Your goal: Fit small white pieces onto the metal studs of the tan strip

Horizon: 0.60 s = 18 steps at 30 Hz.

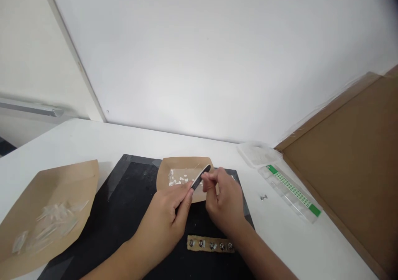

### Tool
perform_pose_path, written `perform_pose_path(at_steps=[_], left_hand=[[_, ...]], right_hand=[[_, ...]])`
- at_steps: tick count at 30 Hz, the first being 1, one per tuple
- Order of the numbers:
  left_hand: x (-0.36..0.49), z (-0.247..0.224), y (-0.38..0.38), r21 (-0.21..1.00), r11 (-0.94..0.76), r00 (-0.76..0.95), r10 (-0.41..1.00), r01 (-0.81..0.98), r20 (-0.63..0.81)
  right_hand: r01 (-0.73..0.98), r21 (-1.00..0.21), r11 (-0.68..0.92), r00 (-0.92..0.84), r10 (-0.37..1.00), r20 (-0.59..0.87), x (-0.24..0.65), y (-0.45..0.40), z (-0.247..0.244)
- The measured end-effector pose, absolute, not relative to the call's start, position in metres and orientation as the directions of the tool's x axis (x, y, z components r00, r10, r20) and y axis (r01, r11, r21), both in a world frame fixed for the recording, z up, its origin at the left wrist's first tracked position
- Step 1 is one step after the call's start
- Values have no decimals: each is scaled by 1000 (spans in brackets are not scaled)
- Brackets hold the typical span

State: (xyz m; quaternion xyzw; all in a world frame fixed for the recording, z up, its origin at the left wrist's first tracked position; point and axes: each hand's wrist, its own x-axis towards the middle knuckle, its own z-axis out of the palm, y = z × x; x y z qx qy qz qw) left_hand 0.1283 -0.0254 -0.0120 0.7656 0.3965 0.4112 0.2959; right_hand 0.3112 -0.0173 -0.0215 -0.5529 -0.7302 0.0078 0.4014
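Note:
Between its thumb and fingers, my left hand grips the lower end of a nail file, a slim dark strip with a pale edge and a rounded tip. The file tilts up to the right. My right hand is pinched close against the file's dark face; whatever sits in its fingertips is too small to make out. Behind both hands lies a brown paper tray with small white pieces in it. Nearer to me, a tan strip carries several shiny round metal pieces.
At left, another brown paper tray contains clear plastic pieces. A black mat covers part of the white table. To the right are a small metal piece, clear bags with a green label, and a cardboard panel.

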Motion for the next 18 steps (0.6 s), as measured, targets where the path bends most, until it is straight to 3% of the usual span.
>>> perform_pose_path(at_steps=[6,10,14,18], left_hand=[[127,-10,-26,776,-526,364,838,347,405],[126,-13,-23,776,-524,364,840,351,403],[126,-13,-22,776,-527,371,837,347,403],[126,-10,-24,783,-531,375,832,325,409]], right_hand=[[758,-548,354,5,837,547,312,-17,-14],[704,-584,403,-114,877,467,313,-17,-12],[694,-629,350,-33,888,458,313,-17,-10],[679,-609,409,-116,880,461,313,-19,-9]])
